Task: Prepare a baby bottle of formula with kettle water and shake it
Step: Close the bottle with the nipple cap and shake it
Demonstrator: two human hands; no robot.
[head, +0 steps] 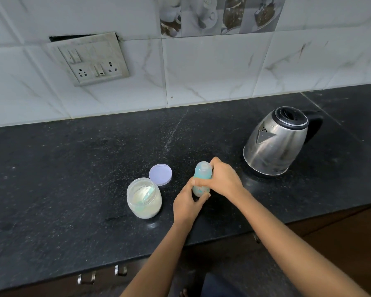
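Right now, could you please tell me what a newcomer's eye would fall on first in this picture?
The two hands at mid-counter draw the eye: the left hand holds the lower body of the blue baby bottle while the right hand wraps its top. To the right stands the steel kettle; to the left sits the open formula jar, its lilac lid lying just behind.

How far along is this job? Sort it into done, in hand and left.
Done, apparently: the jar stands open, scoop inside, lid beside it; the kettle is set down. In hand: the left hand grips the bottle low, the right hand its top. Left: likely shaking; the bottle's fill is unclear.
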